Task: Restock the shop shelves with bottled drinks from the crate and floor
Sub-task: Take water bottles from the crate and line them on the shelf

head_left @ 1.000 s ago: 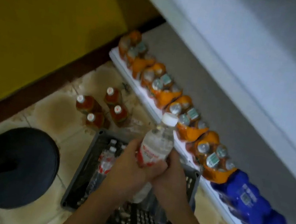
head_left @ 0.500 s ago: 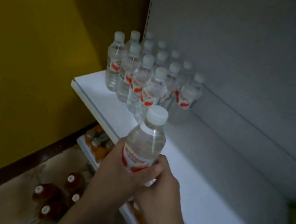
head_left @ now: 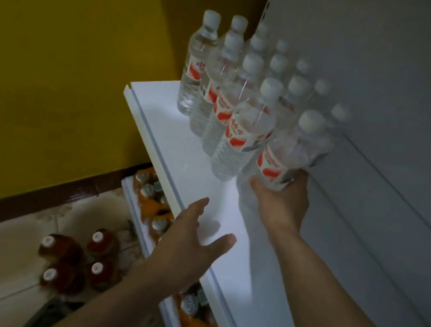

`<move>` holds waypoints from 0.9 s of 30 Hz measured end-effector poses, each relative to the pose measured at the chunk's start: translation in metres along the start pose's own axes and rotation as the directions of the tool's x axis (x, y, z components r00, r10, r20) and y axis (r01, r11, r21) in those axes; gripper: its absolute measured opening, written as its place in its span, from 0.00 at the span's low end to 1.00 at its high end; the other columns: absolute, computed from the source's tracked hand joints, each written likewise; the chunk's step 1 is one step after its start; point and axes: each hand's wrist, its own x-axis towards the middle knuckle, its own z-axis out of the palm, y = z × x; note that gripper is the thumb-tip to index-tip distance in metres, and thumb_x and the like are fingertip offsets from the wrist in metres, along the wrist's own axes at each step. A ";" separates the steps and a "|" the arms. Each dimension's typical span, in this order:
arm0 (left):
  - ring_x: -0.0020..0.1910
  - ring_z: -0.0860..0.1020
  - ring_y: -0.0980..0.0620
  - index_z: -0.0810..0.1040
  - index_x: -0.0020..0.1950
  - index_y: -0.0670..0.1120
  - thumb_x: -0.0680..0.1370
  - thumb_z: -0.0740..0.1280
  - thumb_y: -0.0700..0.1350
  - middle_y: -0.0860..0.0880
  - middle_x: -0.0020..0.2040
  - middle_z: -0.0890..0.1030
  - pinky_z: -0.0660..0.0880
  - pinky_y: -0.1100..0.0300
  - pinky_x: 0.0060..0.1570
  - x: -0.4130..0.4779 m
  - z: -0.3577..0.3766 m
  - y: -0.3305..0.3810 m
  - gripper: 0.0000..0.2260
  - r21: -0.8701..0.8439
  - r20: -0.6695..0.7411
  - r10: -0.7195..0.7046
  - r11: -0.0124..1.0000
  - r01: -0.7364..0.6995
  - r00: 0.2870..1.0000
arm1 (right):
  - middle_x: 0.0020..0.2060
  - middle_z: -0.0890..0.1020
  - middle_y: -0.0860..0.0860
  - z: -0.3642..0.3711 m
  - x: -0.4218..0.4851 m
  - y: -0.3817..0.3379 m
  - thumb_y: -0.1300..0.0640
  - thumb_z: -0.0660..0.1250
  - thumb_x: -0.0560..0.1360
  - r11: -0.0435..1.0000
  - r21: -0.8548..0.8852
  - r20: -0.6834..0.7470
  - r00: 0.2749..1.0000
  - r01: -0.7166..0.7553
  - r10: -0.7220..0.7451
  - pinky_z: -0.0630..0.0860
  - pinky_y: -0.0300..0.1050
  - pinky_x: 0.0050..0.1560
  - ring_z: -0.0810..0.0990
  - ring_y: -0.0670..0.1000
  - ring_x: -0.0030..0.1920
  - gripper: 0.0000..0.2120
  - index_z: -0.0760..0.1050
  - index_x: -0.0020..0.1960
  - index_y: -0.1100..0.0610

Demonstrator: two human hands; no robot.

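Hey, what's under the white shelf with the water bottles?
Under the white shelf a lower shelf shows at its front edge, carrying orange drink packs. Further back everything is covered by the white shelf itself, and the left hand hides part of the row.

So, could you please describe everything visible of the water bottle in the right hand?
The water bottle is clear plastic with a white cap and a red-and-white label. It is held roughly upright at the near end of the bottle rows on the white shelf. The right hand grips its lower part.
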 end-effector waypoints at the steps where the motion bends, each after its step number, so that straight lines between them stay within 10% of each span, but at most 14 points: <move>1: 0.71 0.66 0.56 0.57 0.77 0.58 0.73 0.70 0.59 0.58 0.75 0.63 0.69 0.56 0.67 0.002 0.000 -0.003 0.36 -0.005 -0.006 -0.025 1.000 0.025 1.000 | 0.58 0.78 0.50 0.005 0.008 0.001 0.52 0.79 0.66 1.000 -0.010 -0.009 1.000 -0.011 0.011 0.72 0.39 0.51 0.78 0.51 0.54 0.35 0.67 0.67 0.54; 19: 0.64 0.70 0.58 0.61 0.74 0.57 0.76 0.70 0.50 0.58 0.65 0.69 0.71 0.61 0.60 0.004 -0.023 -0.030 0.30 -0.114 -0.052 -0.037 0.993 0.031 0.998 | 0.60 0.69 0.56 0.032 -0.045 0.009 0.56 0.80 0.65 0.996 -0.087 -0.220 0.975 0.008 -0.027 0.73 0.47 0.58 0.74 0.55 0.57 0.34 0.66 0.64 0.60; 27: 0.62 0.72 0.62 0.69 0.70 0.56 0.78 0.68 0.47 0.58 0.64 0.75 0.74 0.59 0.59 -0.030 -0.070 -0.086 0.20 0.011 -0.051 0.039 0.999 -0.038 0.998 | 0.46 0.79 0.51 0.074 -0.194 0.029 0.63 0.74 0.72 0.986 0.145 0.073 0.993 0.081 -0.092 0.77 0.35 0.42 0.80 0.46 0.43 0.18 0.72 0.53 0.46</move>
